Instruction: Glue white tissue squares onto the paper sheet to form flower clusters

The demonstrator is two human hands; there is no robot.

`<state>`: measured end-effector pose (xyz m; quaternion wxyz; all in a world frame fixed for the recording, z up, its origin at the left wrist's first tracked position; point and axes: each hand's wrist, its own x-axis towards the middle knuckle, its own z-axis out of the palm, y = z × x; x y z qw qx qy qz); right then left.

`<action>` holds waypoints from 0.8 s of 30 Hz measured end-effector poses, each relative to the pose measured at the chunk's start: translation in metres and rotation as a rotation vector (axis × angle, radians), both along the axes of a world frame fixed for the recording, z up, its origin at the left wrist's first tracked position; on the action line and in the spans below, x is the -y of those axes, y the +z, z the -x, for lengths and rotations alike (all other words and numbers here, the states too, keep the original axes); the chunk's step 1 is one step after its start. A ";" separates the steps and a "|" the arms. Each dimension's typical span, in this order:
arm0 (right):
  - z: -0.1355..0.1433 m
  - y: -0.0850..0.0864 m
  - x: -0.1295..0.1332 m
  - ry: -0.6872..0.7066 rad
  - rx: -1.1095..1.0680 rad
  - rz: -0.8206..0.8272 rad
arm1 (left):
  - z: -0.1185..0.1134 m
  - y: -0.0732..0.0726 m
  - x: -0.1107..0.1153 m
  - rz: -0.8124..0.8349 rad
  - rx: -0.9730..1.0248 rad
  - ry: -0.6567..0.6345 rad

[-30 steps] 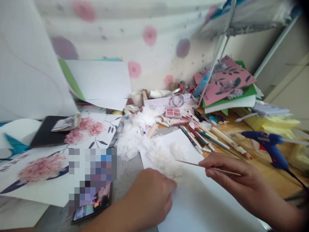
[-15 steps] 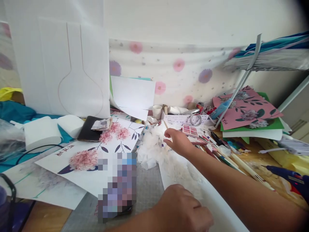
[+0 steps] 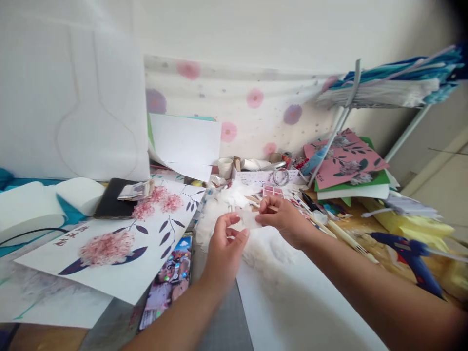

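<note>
A small piece of thin white paper (image 3: 251, 220) hangs in the air between the two hands, above the working sheet. The right hand (image 3: 283, 217) pinches its right edge, thumb and forefinger closed on it and the other fingers curled in. The left hand (image 3: 225, 246) comes up from below on the other side, its thumb and forefinger a little apart at the left edge; from here I can't tell whether they grip it.

Just behind and to the left of the paper lies a loose heap of white scraps (image 3: 214, 209). Below the hands, a fluffy white clump (image 3: 272, 246) sits at the far end of the large white sheet (image 3: 314, 307), which partly covers a grey cutting mat (image 3: 230, 317).

To the left, a phone (image 3: 170, 275) with its screen lit lies next to a flower picture (image 3: 124, 285), whose pink blooms stand out above dark leaves. A black flat case (image 3: 113, 200) lies over the picture's far side, with folded papers (image 3: 134, 190) on top.

Beyond the right hand is a pink palette (image 3: 273, 191), then a coil of wire (image 3: 281, 178) and a paper cup (image 3: 224, 168). Out to the right, a blue glue gun (image 3: 400, 246) rests near some yellow packaging (image 3: 417, 226). At the back left stands a white board (image 3: 117, 73) bearing a faint vase outline.
</note>
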<state>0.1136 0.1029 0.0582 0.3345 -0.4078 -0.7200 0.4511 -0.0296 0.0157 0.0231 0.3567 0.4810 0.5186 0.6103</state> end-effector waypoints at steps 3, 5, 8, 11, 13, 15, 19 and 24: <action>-0.029 0.002 0.035 0.003 -0.123 0.128 | -0.008 -0.002 0.001 0.097 0.125 -0.295; -0.040 -0.002 0.050 -0.013 -0.167 0.200 | -0.014 -0.002 0.004 0.141 0.131 -0.420; -0.050 -0.014 0.060 -0.050 -0.182 0.258 | -0.014 -0.005 0.004 0.150 -0.085 -0.356; -0.058 -0.026 0.059 -0.103 -0.149 0.245 | -0.006 -0.010 -0.005 0.132 -0.270 -0.212; -0.062 -0.030 0.056 -0.126 -0.123 0.229 | -0.001 -0.011 -0.010 0.131 -0.299 -0.174; -0.065 -0.032 0.053 -0.128 -0.111 0.225 | -0.001 -0.010 -0.010 0.137 -0.340 -0.208; -0.066 -0.032 0.053 -0.080 -0.103 0.254 | -0.011 -0.005 -0.001 0.133 -0.488 -0.370; -0.063 -0.030 0.064 -0.030 -0.086 0.285 | -0.023 -0.002 0.009 0.235 -0.462 -0.428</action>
